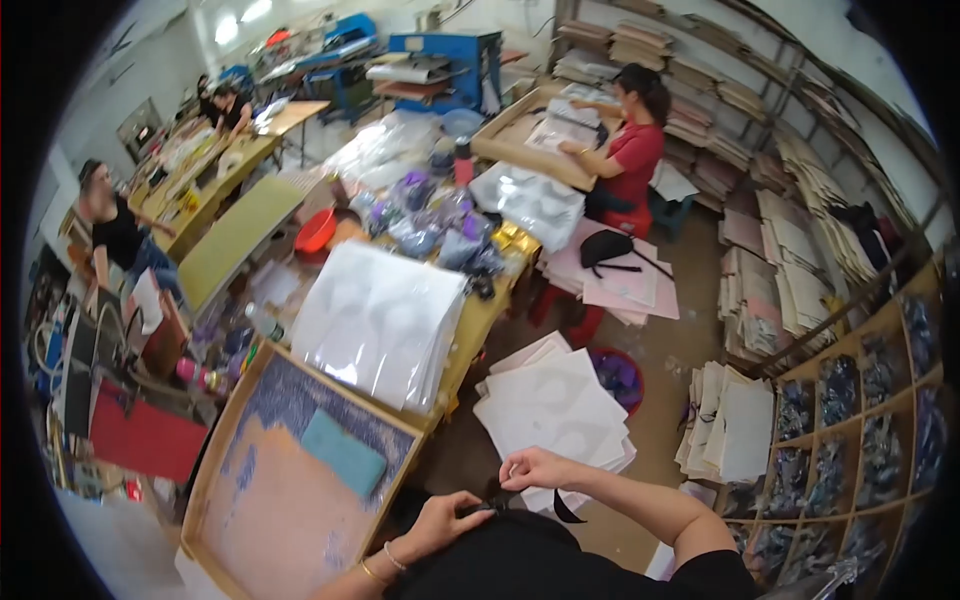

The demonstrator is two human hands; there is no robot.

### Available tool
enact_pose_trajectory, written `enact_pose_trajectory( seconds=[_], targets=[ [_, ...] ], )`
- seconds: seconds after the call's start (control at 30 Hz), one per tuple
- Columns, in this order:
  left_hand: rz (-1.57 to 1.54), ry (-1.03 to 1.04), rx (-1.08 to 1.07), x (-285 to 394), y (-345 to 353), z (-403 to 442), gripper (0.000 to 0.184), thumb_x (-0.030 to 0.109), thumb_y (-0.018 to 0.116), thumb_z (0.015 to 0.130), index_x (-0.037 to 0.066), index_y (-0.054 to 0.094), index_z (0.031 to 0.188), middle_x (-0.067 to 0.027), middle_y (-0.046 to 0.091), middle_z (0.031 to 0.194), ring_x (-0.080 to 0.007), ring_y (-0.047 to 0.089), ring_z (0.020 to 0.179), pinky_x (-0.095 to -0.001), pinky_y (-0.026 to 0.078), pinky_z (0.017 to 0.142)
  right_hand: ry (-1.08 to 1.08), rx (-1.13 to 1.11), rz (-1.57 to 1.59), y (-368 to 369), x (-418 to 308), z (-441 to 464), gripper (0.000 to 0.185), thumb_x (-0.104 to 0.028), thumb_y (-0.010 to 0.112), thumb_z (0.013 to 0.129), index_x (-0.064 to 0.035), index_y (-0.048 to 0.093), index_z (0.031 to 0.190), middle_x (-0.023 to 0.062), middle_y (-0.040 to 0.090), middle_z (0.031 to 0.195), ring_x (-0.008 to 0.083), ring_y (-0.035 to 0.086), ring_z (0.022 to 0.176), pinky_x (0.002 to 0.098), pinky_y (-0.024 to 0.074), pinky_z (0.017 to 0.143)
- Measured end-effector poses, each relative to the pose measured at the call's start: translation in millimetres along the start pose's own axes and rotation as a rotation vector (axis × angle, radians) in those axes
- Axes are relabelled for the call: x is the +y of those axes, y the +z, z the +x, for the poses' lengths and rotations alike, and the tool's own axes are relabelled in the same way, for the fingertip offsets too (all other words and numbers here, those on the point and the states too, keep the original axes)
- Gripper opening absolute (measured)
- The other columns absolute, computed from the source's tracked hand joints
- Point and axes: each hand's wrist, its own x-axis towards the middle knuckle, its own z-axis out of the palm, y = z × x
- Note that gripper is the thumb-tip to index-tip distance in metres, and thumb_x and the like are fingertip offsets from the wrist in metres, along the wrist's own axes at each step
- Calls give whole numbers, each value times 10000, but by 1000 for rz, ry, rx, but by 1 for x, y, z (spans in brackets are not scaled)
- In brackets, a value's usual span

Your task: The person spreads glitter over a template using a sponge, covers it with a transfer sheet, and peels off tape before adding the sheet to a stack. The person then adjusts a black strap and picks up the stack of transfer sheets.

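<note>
In curled left hand point(447, 521): contents indiscernible | In right hand point(538, 469), fingertips bunched: contents indiscernible | Best kept untwisted, clear of paper sheets point(545, 410): dangling black strap point(567, 509)

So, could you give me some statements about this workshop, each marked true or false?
1. A teal rectangular block lies in the wooden tray. True.
2. Both hands are pressed flat inside that tray. False: the left hand and right hand are close together in front of the camera wearer's black top.
3. A co-worker in red wears a black cap. True.
4. The jewellery is on the right wrist. False: the bracelets are on the left.
5. Plastic-covered white sheets lie next to the tray. True.
</note>
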Motion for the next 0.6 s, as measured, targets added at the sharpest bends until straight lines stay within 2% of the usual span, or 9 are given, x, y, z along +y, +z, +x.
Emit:
enact_pose_trajectory(
  seconds=[0.03, 0.17, 0.2, 0.27, 0.33, 0.4, 0.47, 0.6],
  targets=[
    [-35, 37, 14, 4, -1, 1, 353, 321, 759, 836, -4, 690, 955, -126, 685, 768, -137, 621, 643, -284, 497, 622, -1, -16, 22, 1, 0, -2, 97, -108, 706, 861, -76, 642, 925, -65, 573, 668, 10, 472, 599, 193, 350, 550],
    [-196, -22, -20, 1, 4, -5, 287, 258, 768, 835, -1, 699, 938, -76, 701, 761, -76, 609, 700, -260, 504, 665, 59, -61, 170, 6, 10, -22, 95, -107, 681, 889, -119, 605, 945, -91, 547, 643, -8, 365, 512, 196, 222, 457],
    [-166, 7, -90, -7, 6, -6, 260, 221, 709, 886, 6, 661, 1025, -109, 688, 845, -157, 657, 731, -296, 520, 673, 37, -64, 193, 7, 22, -25, 103, -129, 685, 892, -127, 602, 953, -96, 543, 648, -9, 370, 510, 195, 222, 453],
    [-385, -107, -89, 15, 9, -11, 253, 162, 772, 839, -31, 689, 979, -33, 707, 854, -53, 611, 802, -228, 514, 704, 84, -58, 274, 11, 31, -39, 108, -144, 685, 897, -135, 601, 964, -97, 546, 658, -9, 370, 506, 194, 215, 444],
    [-217, -61, -120, 9, 11, -11, 236, 125, 763, 839, -36, 695, 998, -37, 714, 881, -55, 615, 829, -225, 518, 743, 106, 19, 294, 22, 17, -57, 128, -151, 703, 881, -113, 588, 921, -86, 540, 655, 5, 434, 521, 190, 269, 435],
    [-353, -129, -141, 7, 14, -9, 229, 128, 757, 845, -32, 700, 1000, -50, 719, 904, -66, 626, 850, -233, 522, 770, 107, 80, 274, 20, 22, -61, 127, -152, 705, 880, -104, 597, 926, -82, 534, 651, 5, 411, 514, 187, 246, 436],
    [-284, -89, -110, 15, 15, -5, 239, 135, 757, 847, -32, 699, 1009, -60, 719, 913, -76, 633, 857, -236, 523, 774, 35, 152, 260, 9, 24, -58, 123, -152, 703, 881, -99, 605, 933, -81, 531, 650, 6, 393, 509, 189, 232, 437],
    [-356, -88, -122, -4, 30, 4, 255, 150, 761, 848, -28, 699, 1019, -68, 719, 922, -92, 644, 867, -240, 523, 783, 40, 136, 248, 5, 16, -59, 188, -193, 698, 885, -90, 653, 1037, -78, 515, 647, 13, 367, 518, 205, 239, 462]
  ],
)
